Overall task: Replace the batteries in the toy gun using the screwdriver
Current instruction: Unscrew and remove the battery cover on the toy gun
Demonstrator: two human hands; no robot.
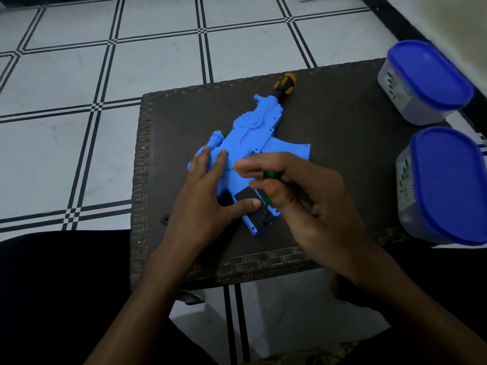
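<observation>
A blue toy gun [253,133] lies flat on a dark wicker table [342,154], its yellow-and-black muzzle end pointing to the far edge. My left hand [208,191] presses flat on the gun's body, thumb beside the black battery compartment [253,206] in the grip. My right hand [297,196] grips a green-handled screwdriver [270,185], held upright with its tip down at the compartment. A small black piece [165,219] lies on the table left of my left wrist.
Two clear containers with blue lids stand at the table's right edge, one far [424,80] and one near [445,185]. White floor tiles with black lines surround the table. My dark-clothed legs are below the table's front edge.
</observation>
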